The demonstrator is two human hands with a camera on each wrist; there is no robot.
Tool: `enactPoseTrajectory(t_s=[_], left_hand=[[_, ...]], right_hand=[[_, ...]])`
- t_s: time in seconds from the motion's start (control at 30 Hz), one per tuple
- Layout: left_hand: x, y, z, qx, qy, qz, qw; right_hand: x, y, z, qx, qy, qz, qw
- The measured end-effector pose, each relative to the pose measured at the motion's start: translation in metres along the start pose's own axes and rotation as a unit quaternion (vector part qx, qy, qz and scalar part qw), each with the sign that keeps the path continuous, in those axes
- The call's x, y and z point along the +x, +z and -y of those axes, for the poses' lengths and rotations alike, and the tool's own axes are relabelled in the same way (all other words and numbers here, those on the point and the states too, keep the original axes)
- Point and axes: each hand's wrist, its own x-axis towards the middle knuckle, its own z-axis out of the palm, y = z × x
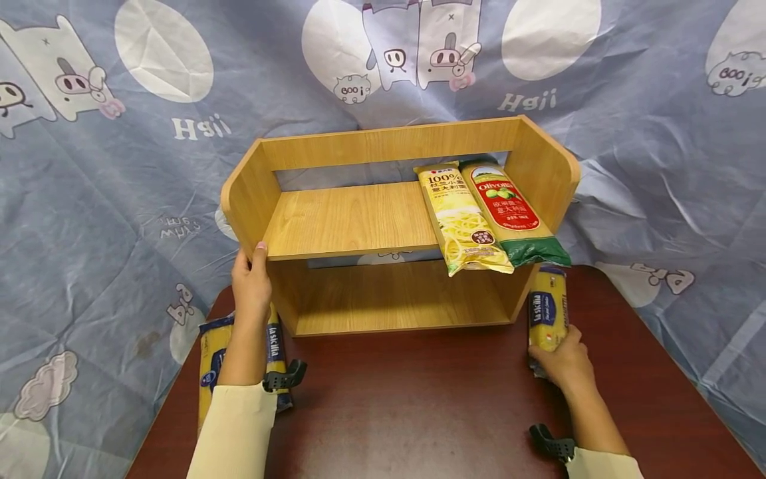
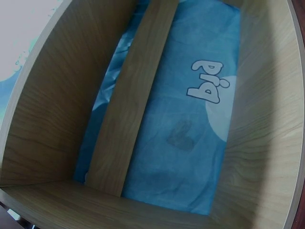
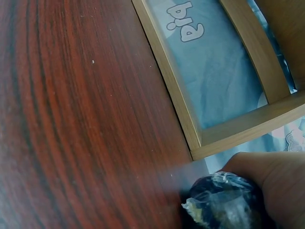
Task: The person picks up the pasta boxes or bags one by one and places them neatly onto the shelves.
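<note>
A two-tier wooden shelf [image 1: 353, 219] stands on the table in the head view. My left hand [image 1: 251, 286] grips the edge of its left side panel, thumb at the front; the left wrist view shows the lower compartment [image 2: 176, 124] but not the hand. Beside the shelf's right side, my right hand [image 1: 565, 359] holds a yellow and blue la Sicilia pasta packet [image 1: 549, 306] near its front end. In the right wrist view, the dark wrapped end of that packet [image 3: 228, 202] shows next to my thumb. The far part of the right hand's grip is hidden.
A yellow spaghetti packet [image 1: 461, 216] and a green-ended Olivoilà pasta packet [image 1: 509, 206] lie on the upper tier's right side, overhanging its front. More la Sicilia packets [image 1: 212, 352] lie left of the shelf, partly behind my left arm. A patterned blue curtain [image 1: 149, 153] hangs behind the dark red table [image 1: 407, 399].
</note>
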Motion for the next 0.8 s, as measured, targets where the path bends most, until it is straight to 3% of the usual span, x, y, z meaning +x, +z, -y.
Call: enactPoseTrajectory(t_s=[0.3, 0.8], left_hand=[[0.0017, -0.0004, 0.0006, -0.003, -0.002, 0.001, 1.0], [0.0015, -0.0013, 0.0013, 0.004, 0.002, 0.003, 1.0]], right_hand=[[-0.0007, 0.0066, 0.0023, 0.034, -0.015, -0.055, 0.998], [-0.0031, 0.0082, 0.0037, 0.072, -0.022, -0.08, 0.994]])
